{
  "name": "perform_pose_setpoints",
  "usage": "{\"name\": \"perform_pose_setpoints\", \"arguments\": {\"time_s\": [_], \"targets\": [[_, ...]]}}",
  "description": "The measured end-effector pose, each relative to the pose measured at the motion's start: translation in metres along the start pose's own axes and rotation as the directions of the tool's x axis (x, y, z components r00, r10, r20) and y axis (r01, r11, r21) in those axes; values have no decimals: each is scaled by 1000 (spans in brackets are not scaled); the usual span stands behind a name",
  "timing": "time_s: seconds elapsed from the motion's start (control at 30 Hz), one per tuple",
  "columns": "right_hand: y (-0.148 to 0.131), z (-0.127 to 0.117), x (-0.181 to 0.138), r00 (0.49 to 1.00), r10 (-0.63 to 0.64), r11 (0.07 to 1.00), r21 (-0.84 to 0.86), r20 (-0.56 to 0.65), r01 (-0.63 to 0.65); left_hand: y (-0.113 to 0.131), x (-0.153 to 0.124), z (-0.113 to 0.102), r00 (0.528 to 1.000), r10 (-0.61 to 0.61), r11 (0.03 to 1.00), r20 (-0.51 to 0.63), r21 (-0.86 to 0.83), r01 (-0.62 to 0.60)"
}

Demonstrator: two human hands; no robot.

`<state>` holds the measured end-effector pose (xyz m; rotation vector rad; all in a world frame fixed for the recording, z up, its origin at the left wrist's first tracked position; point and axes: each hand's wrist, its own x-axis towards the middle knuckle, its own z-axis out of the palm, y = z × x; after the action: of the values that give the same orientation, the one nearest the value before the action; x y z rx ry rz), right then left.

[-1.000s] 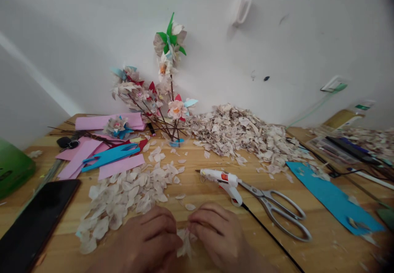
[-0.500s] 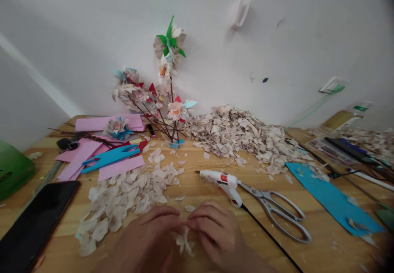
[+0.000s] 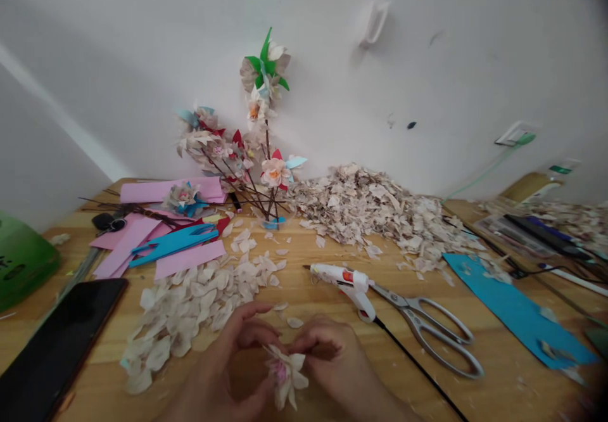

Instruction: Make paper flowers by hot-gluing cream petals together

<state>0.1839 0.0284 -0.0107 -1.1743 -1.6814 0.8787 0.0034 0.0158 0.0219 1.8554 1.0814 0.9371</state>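
Observation:
A handmade flower with pale petals and a pink centre is between my hands at the bottom middle, low over the table. My left hand curls around its left side, thumb and fingers closed on it. At its upper right edge, the fingertips of my right hand pinch the petals. A loose petal lies on the wood just beyond my fingers. Left of my hands spreads a layer of cut pale petals. To the right lie a white glue gun and grey-handled scissors.
A big heap of pale scraps lies against the wall, beside finished flowers on twigs. Pink sheets and a black phone occupy the left; a blue sheet is at right. The glue gun's cable runs toward the front edge.
The flower has turned and come up, so its pink centre and spread petals now show. My left hand has opened out around it, and the right fingers have shifted along the petals.

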Motion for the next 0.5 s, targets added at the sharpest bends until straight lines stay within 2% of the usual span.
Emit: {"name": "perform_pose_setpoints", "arguments": {"time_s": [0.17, 0.3, 0.5], "targets": [[-1, 1, -3, 995, 98, 995, -37, 21, -97, 1, -2, 2, 998, -57, 996, 9, -72, 58], [-4, 2, -3, 991, 125, 989, -86, 44, -121, 2, -6, 1, 994, -93, 995, 53, 24, 92], [-3, 4, -2, 961, 268, 963, 18, 65, -269, 3, -4, -1, 996, -80, 997, 26, 23, 80]]}}
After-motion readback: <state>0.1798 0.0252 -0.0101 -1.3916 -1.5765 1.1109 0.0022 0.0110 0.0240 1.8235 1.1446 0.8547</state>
